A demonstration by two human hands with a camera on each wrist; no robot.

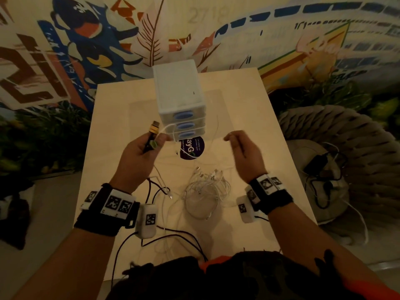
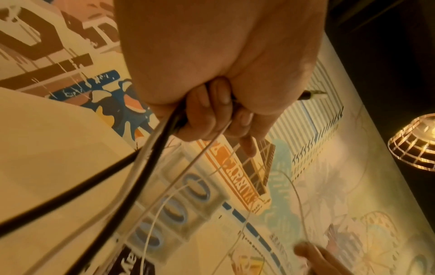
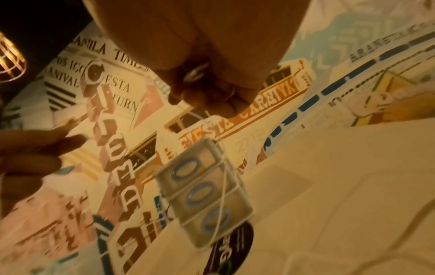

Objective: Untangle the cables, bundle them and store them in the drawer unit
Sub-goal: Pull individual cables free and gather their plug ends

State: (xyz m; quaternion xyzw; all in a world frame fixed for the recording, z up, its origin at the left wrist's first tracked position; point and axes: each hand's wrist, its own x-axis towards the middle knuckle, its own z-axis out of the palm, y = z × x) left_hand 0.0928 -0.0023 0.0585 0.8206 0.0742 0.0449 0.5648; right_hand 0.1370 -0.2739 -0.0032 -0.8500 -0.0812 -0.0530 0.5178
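Note:
My left hand [image 1: 140,148] is raised over the table and grips a black cable with a gold plug [image 1: 153,132] together with thin white strands [image 2: 188,163]. My right hand [image 1: 240,148] is held up to the right, its fingers curled and pinching a thin white cable [image 3: 222,167] that runs across toward the left hand. A tangled pile of white cables [image 1: 205,189] lies on the table between my wrists. A black cable [image 1: 173,234] trails along the near table. The white drawer unit [image 1: 179,98] with three blue-handled drawers, all closed, stands at the table's far middle.
A dark round sticker [image 1: 193,149] sits on the light table [image 1: 249,118] in front of the drawer unit. To the right of the table is a woven seat [image 1: 346,148] with a black charger and cords [image 1: 320,167]. A mural wall rises behind.

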